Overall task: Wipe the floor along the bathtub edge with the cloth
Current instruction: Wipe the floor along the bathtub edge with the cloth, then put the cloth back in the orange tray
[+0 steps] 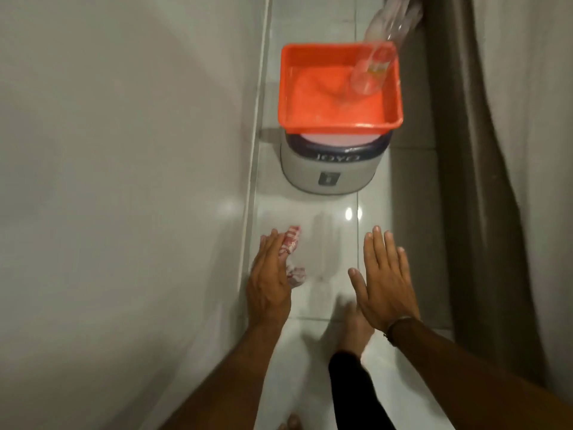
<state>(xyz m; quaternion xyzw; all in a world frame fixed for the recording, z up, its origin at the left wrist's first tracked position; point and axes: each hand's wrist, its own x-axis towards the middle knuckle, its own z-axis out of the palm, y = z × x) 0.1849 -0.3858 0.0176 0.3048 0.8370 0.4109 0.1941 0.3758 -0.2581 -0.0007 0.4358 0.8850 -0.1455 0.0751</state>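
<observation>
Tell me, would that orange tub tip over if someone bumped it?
Probably, yes. The orange tub sits on top of a narrower grey bin, overhanging its edges. It seems to hold liquid, so it is likely heavy and would slosh. A leaning clear bottle could topple too.

Left hand [269, 274] on cloth [291, 254] beside bathtub [124, 181]

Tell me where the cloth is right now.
In the head view, the cloth lies on the floor at lower centre-left, under the left hand, close beside the bathtub edge.

red-and-white striped cloth [290, 243], orange basin [338, 88], brown curtain [483, 181]
</observation>
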